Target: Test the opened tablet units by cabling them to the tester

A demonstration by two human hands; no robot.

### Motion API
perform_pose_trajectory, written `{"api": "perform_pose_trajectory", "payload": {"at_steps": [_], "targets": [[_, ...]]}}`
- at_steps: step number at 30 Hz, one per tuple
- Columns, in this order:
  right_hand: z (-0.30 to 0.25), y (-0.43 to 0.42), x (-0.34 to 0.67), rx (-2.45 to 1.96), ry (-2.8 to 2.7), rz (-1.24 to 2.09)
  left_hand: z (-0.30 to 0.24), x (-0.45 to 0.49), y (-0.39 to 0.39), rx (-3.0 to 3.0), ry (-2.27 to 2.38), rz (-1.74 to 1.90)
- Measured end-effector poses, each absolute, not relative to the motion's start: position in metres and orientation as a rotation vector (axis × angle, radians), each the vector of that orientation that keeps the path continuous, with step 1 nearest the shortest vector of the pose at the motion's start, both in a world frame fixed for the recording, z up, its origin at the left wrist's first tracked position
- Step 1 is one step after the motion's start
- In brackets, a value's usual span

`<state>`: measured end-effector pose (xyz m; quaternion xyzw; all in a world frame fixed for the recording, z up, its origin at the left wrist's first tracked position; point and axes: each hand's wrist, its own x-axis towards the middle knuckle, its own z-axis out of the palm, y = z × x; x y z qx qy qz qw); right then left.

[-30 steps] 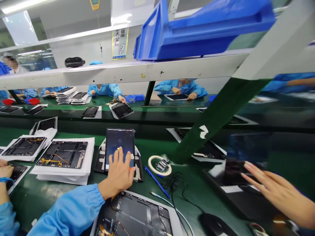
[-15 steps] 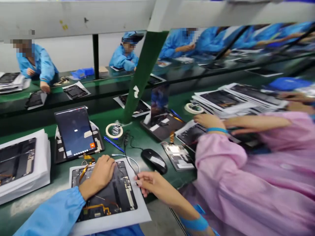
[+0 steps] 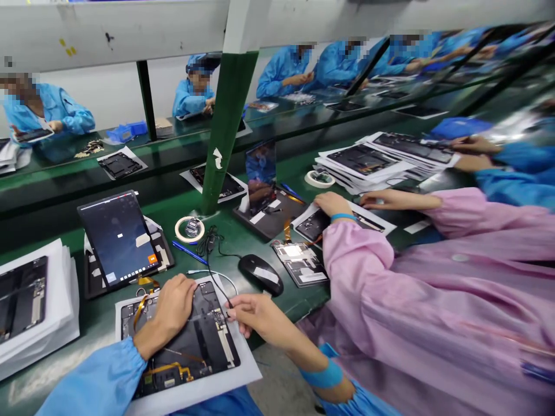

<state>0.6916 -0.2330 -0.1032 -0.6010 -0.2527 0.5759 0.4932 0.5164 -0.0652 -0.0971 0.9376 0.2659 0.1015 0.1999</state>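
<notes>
An opened tablet (image 3: 203, 335) with bare internals and orange flex cables lies on a white sheet (image 3: 249, 367) at the table's front edge. Across its upper part rests my left hand (image 3: 176, 306), palm down, fingers laid over the housing and gripping nothing visible. My right hand (image 3: 255, 315) pinches the end of a thin black cable (image 3: 217, 284) at the tablet's right edge; its fingers cover the tip, so I cannot tell whether it is plugged in. Behind my left hand a lit tablet screen (image 3: 119, 237) leans upright, near an orange flex cable (image 3: 147, 281).
A black mouse (image 3: 260, 274), a blue pen (image 3: 189, 252) and a tape roll (image 3: 189, 230) lie behind the tablet. Stacked tablets on paper (image 3: 65, 294) stand at left. Close on my right works a person in a pink sleeve (image 3: 359, 254). A green post (image 3: 228, 121) rises ahead.
My right hand has brought the cable end from just beside the tablet to its right edge. My left hand stays on the tablet. The view has shifted slightly right.
</notes>
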Motion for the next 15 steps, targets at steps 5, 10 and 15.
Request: {"api": "perform_pose_trajectory", "payload": {"at_steps": [5,10,15], "targets": [[-0.1005,-0.2337,0.6897,-1.45,-0.585,1.37,-0.0938,0.5172,-0.0648,2.641,0.778,0.217],[-0.0967,-0.2344,0.685,-1.451,-0.535,1.386,-0.0924,0.519,-0.0648,2.643,0.753,0.187],[-0.0977,-0.2328,0.6831,-1.449,-0.534,1.358,-0.0965,0.5187,-0.065,2.607,0.698,0.232]]}}
